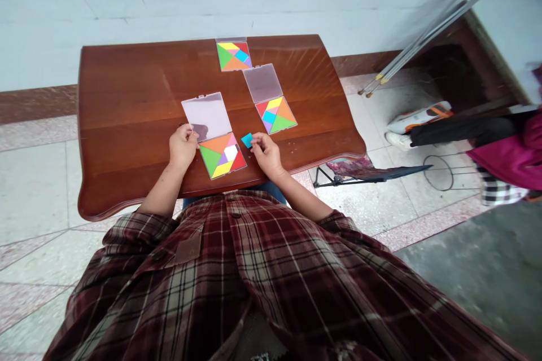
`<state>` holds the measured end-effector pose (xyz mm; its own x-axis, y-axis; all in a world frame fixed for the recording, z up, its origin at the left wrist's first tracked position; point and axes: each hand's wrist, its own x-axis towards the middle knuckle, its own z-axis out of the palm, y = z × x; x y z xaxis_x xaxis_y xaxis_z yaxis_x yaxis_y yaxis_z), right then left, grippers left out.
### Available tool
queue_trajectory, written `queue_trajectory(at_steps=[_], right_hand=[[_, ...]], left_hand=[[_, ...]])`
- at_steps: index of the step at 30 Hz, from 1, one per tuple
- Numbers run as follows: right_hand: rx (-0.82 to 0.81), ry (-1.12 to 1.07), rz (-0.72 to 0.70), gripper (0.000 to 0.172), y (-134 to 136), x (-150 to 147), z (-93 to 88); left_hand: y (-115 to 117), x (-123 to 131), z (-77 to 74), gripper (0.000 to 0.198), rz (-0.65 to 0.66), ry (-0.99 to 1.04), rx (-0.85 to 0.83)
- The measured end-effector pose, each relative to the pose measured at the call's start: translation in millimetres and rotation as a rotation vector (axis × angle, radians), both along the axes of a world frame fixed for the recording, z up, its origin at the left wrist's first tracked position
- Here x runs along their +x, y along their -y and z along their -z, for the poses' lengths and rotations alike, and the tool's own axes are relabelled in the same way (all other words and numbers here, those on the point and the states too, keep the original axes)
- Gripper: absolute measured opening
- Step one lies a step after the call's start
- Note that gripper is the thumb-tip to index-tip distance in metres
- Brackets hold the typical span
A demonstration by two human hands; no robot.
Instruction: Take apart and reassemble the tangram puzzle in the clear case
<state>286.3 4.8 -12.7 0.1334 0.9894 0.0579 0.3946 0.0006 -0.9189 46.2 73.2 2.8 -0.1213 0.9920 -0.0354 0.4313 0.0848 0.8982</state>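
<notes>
A blue square piece (247,140) is pinched between the fingertips of my right hand (266,153), just right of the nearest puzzle case. That open case (212,157) holds orange, green, yellow, red, purple and pink pieces, with a white gap (231,153) among them. Its clear lid (208,115) lies folded back on the table. My left hand (183,144) has its fingers closed at the case's left edge, by the hinge. Farther right sits a second open case (276,115) with a blue square among its pieces. A third case (234,56) lies at the table's back edge.
The brown wooden table (127,101) stands against a tiled wall. To the right are a folding seat (359,172), a crutch (415,45) leaning by the wall, and a seated person's legs and shoes (440,130).
</notes>
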Motion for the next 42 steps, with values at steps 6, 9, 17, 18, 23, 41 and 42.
queue_trajectory(at_steps=[6,9,17,18,23,41,42], right_hand=[[-0.019,0.270,-0.288,0.023,0,-14,-25.4],[-0.084,0.442,-0.433,0.030,-9,-19,-36.0],[-0.097,0.807,-0.955,0.039,-36,-11,-60.6],[-0.100,0.837,-0.978,0.038,-38,-12,-62.2],[-0.143,0.810,-1.054,0.035,-50,-19,-60.7],[-0.193,1.197,-1.305,0.027,-54,-40,-96.9],[-0.211,1.207,-1.312,0.026,-54,-40,-101.2]], left_hand=[[4,2,11.2,0.024,-0.028,-0.044,0.075],[6,3,10.1,0.022,-0.003,-0.046,0.095],[4,2,11.2,0.027,-0.002,-0.041,0.074],[4,1,12.6,0.027,-0.002,-0.041,0.073],[1,-1,17.8,0.024,0.045,-0.067,0.115],[2,0,15.4,0.017,0.030,-0.097,0.111],[1,0,15.9,0.017,0.033,-0.099,0.115]])
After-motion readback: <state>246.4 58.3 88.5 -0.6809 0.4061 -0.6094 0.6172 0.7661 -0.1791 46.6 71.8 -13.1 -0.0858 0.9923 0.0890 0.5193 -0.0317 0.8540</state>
